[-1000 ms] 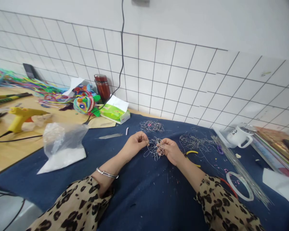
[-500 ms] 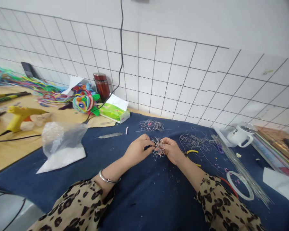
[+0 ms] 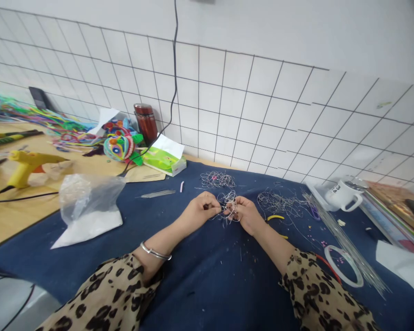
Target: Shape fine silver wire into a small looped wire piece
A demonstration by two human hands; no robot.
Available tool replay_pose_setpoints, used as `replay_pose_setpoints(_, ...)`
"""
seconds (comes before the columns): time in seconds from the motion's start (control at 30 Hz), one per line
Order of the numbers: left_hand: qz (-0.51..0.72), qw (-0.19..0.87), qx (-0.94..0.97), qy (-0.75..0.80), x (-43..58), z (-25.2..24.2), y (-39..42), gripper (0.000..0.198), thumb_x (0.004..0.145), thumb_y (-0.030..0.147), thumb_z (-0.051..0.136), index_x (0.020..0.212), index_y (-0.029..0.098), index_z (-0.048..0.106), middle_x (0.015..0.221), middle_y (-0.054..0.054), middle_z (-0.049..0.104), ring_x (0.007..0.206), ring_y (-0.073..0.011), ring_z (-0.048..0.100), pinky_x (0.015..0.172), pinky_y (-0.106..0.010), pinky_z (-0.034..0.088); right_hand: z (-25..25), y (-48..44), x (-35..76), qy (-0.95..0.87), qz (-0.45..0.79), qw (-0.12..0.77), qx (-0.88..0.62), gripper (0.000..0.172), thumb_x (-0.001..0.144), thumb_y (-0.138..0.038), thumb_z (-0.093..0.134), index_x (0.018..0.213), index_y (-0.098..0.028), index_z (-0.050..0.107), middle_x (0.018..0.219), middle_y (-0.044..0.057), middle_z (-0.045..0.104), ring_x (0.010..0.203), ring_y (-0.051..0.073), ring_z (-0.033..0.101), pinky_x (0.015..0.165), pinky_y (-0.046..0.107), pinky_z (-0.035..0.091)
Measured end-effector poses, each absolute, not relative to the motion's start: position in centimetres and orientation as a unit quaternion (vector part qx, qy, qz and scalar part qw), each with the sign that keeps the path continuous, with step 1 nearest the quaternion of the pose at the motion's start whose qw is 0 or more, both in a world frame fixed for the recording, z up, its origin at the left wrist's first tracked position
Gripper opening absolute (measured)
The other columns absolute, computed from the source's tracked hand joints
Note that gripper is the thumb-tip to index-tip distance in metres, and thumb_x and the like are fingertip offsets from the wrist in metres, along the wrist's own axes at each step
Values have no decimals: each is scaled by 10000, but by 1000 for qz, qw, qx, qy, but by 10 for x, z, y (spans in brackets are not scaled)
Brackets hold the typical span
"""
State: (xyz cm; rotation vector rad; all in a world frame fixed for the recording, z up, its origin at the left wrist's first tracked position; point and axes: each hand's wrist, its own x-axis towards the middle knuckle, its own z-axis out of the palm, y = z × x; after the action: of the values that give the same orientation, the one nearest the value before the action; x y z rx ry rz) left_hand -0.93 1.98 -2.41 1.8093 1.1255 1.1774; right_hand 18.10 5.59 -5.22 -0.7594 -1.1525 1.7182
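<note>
A tangled bundle of thin silvery wire [image 3: 229, 207] is held between my two hands above the dark blue cloth [image 3: 207, 285]. My left hand [image 3: 204, 208] pinches the bundle's left side between thumb and fingertips. On the other side, my right hand [image 3: 247, 214] has its fingers closed round the wire loops. Just beyond lies a heap of curled wire [image 3: 218, 179] with a pink spot in it. A looser pile of wire [image 3: 279, 202] spreads to the right, and yellow-handled pliers [image 3: 276, 217] lie partly hidden behind my right forearm.
A plastic bag of white material [image 3: 89, 216], a yellow glue gun [image 3: 27, 165] and a green tissue pack [image 3: 163, 161] stand left. Rightward are long straight wires [image 3: 348, 248], a white ring-shaped coil [image 3: 344, 266] and a white mug [image 3: 343, 195]. A black cord [image 3: 174, 78] hangs down the tiled wall.
My left hand has shifted slightly, its fingers now more curled together at the bundle's edge. The wire bundle has turned and its loops look more spread. My right hand stays nearly in place.
</note>
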Motion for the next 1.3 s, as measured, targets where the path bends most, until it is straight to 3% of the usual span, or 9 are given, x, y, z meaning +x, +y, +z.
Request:
replay_pose_setpoints(0.17,505,603,528,319,-15,-31,24,65,703,195,622,710,146,579,972,-17,486,629,-69,433,598,-229,376,-47,53,180,-460,697,458,-305,207,653,-220,704,745,-164,527,855,50,664,665,178,651,529,271,505)
replay_pose_setpoints(0.3,506,638,503,290,-17,-31,26,62,671,148,616,719,142,578,994,-23,488,652,-74,457,621,-229,392,-44,50,178,-461,685,478,-299,190,659,-212,697,740,-164,532,849,49,662,653,170,644,528,265,496)
replay_pose_setpoints(0.4,489,615,546,291,-20,-26,26,70,714,209,580,722,141,592,1026,-44,494,688,-101,480,639,-249,404,-44,48,177,-471,662,500,-299,151,684,-199,676,742,-164,541,823,39,654,688,170,646,564,266,497)
replay_pose_setpoints(0.53,470,531,613,349,-23,-17,26,313,811,377,485,642,133,584,968,-68,523,737,-137,492,669,-275,408,-44,46,177,-505,636,503,-297,108,711,-193,647,755,-164,553,817,32,638,755,182,647,611,269,495)
replay_pose_setpoints(0.63,441,416,682,409,-22,-15,25,322,757,413,572,585,143,536,848,-49,541,767,-149,499,708,-272,395,-45,46,176,-527,615,498,-311,85,716,-189,632,759,-166,563,800,21,627,740,169,636,628,277,497)
replay_pose_setpoints(0.77,392,273,726,495,-17,-20,24,332,672,435,646,582,166,473,705,-1,511,630,-118,461,593,-246,359,-45,45,173,-554,585,501,-315,47,713,-166,609,739,-169,570,831,13,617,727,148,614,635,271,494)
replay_pose_setpoints(0.97,350,175,708,588,-11,-26,22,364,658,478,622,560,184,432,601,22,482,528,-108,424,501,-243,285,-44,42,169,-587,557,491,-322,46,689,-135,593,712,-170,574,843,12,621,706,134,589,642,264,490)
replay_pose_setpoints(1.1,361,179,712,575,-13,-23,21,219,686,331,598,598,187,458,598,28,507,553,-111,453,526,-237,302,-45,43,170,-565,576,492,-325,46,704,-168,602,738,-173,572,824,6,619,702,139,611,639,264,486)
replay_pose_setpoints(1.3,419,297,689,512,-23,-25,27,119,749,290,540,708,179,555,654,12,575,606,-121,495,570,-238,348,-45,50,177,-505,618,500,-336,119,690,-223,655,751,-176,565,759,10,635,690,161,641,613,266,484)
